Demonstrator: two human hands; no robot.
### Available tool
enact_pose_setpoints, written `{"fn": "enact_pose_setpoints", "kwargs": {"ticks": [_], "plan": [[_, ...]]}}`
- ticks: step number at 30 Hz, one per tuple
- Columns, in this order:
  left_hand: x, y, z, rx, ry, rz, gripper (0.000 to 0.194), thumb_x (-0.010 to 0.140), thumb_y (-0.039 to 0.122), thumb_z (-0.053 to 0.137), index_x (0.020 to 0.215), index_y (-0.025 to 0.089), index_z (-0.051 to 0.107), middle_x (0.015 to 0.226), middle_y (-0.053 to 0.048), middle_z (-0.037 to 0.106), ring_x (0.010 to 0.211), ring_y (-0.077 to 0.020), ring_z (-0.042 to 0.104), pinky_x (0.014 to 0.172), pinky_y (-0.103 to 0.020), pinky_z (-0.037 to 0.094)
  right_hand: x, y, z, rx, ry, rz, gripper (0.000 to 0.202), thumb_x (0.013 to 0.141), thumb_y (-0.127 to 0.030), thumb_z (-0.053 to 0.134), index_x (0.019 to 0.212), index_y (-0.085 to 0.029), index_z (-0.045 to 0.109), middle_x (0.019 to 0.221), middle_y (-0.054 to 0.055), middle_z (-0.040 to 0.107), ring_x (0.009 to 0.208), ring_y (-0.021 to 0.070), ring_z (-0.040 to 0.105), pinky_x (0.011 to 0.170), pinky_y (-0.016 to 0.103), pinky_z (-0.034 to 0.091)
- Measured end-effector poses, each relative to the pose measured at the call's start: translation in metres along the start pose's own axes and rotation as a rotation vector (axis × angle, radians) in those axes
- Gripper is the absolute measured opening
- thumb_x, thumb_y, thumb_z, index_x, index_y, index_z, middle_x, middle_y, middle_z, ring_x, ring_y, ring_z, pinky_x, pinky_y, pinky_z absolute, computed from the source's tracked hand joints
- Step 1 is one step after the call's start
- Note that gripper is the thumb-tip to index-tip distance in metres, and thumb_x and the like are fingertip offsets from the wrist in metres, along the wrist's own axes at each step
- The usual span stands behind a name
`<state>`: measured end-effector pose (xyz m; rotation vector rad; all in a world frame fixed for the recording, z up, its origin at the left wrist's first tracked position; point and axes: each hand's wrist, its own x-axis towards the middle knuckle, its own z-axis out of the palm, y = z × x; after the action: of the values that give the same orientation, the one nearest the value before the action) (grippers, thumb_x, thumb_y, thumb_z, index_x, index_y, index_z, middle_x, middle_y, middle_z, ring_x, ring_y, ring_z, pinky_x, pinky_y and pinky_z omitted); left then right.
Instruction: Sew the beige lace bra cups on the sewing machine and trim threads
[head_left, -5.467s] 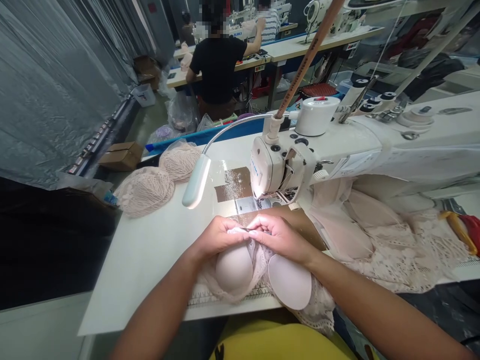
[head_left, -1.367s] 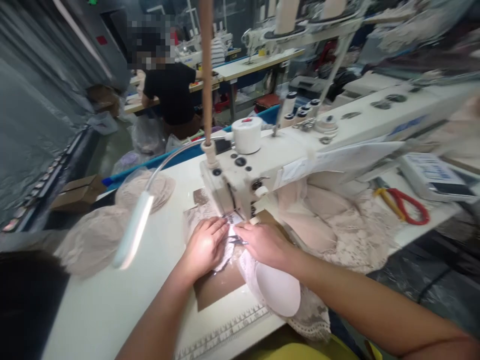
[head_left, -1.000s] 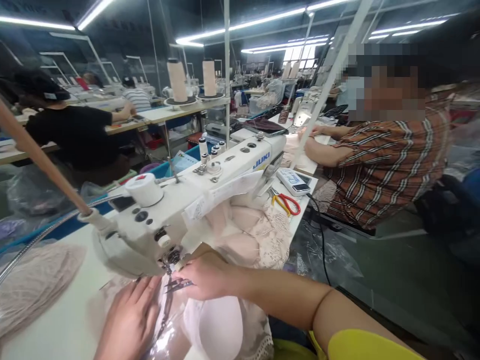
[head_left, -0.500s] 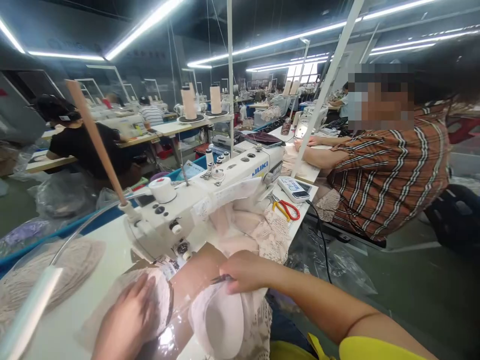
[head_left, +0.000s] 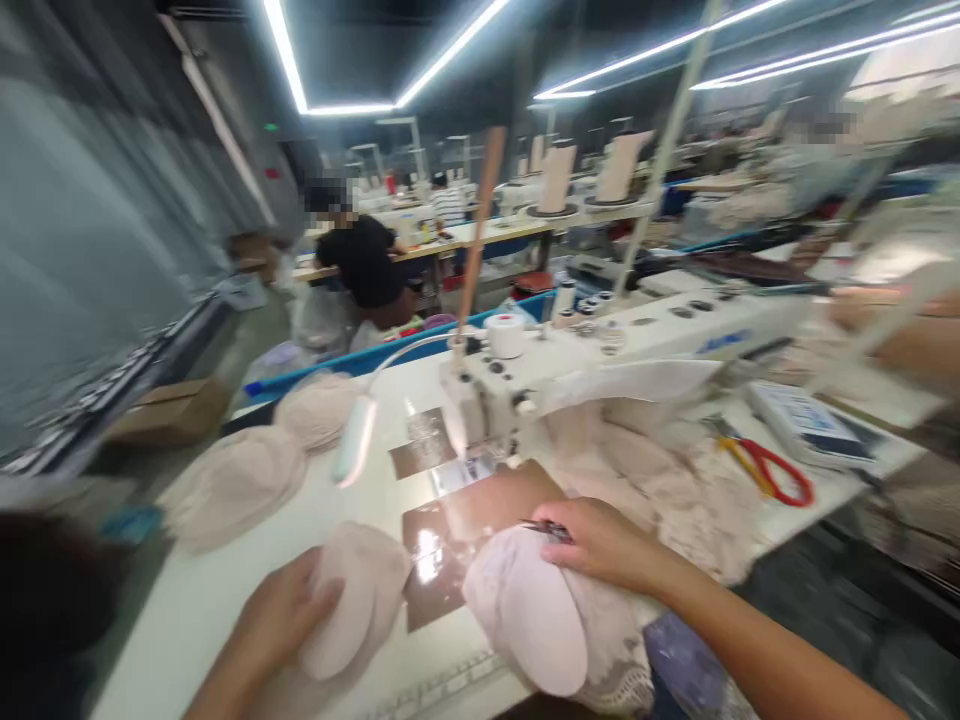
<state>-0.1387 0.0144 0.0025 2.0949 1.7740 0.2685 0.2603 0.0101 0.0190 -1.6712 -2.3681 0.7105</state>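
Padding in the left cup point(head_left: 341, 625) and the right cup point(head_left: 544, 625) should be light and springy, easily dented yet able to hold its dome, while the sheer fabric and lace trim point(head_left: 626, 675) about it look limp, likely to slide on the glossy brown sheet point(head_left: 480, 510) and snag on a point. The firm cup edge seems the surest hold; the lace would stretch or pull if pinched alone. The left hand point(head_left: 285, 610) is curled on the left cup, thumb across its face, above the white sewing table point(head_left: 187, 620). The right hand point(head_left: 600, 545) is closed around small dark thread snips point(head_left: 551, 530) at the upper edge of the right cup, which lies at the table's front; whether its fingers also pinch fabric cannot be told. Counted, there are two padded cups near the hands, two piles of beige cups, a larger pile point(head_left: 236, 485) and a smaller pile point(head_left: 319, 408), one pair of snips, one pair of red-and-yellow-handled scissors point(head_left: 784, 480), one sewing machine point(head_left: 472, 400), one lamp point(head_left: 356, 440) and two large thread cones on the nearest stand; layers within the piles are too blurred to count.
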Motion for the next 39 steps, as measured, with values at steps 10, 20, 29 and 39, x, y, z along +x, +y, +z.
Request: {"fn": "enact_pose_setpoints", "kwargs": {"ticks": [10, 20, 29, 39], "plan": [[-0.077, 0.000, -0.007, 0.096, 0.040, -0.096, 0.016, 0.087, 0.025, 0.037, 0.073, 0.022, 0.043, 0.073, -0.001, 0.058, 0.068, -0.0189, 0.058, 0.061, -0.028, 0.042, 0.064, -0.071, 0.018, 0.282, -0.099, -0.186, 0.031, 0.093, -0.039, 0.035, 0.071, -0.021, 0.046, 0.066, 0.001, 0.061, 0.065, 0.0174, 0.056, 0.064, 0.030, 0.044], [0.012, -0.052, -0.111, 0.352, 0.911, 0.038, 0.005, 0.085, 0.016, 0.044, 0.087, 0.019, 0.048, 0.123, -0.011, 0.058, 0.110, -0.0262, 0.054, 0.090, -0.039, 0.044, 0.202, -0.192, 0.020, 0.515, 0.378, -0.617, 0.034, 0.096, -0.030, 0.028, 0.122, -0.018, 0.045, 0.131, 0.012, 0.053, 0.120, 0.0200, 0.050, 0.100, 0.038, 0.042], [0.068, -0.082, -0.067, 0.331, 0.504, 0.116, 0.048, 0.080, 0.036, 0.056, 0.119, 0.009, 0.046, 0.131, -0.020, 0.052, 0.123, -0.0342, 0.048, 0.102, -0.047, 0.040, 0.178, -0.132, 0.040, 0.091, 0.149, -0.593, 0.032, 0.082, -0.010, 0.042, 0.107, -0.017, 0.061, 0.116, 0.011, 0.063, 0.110, 0.0209, 0.056, 0.093, 0.034, 0.045], [0.031, -0.035, -0.031, 0.048, 0.110, -0.030, 0.054, 0.082, 0.059, 0.047, 0.127, 0.029, 0.049, 0.142, -0.001, 0.045, 0.130, -0.0293, 0.043, 0.091, -0.041, 0.053, 0.001, 0.031, -0.017, -0.164, 0.373, 0.134, 0.025, 0.086, -0.027, 0.053, 0.107, -0.015, 0.061, 0.104, 0.011, 0.065, 0.087, 0.0211, 0.062, 0.072, 0.028, 0.042]]}}
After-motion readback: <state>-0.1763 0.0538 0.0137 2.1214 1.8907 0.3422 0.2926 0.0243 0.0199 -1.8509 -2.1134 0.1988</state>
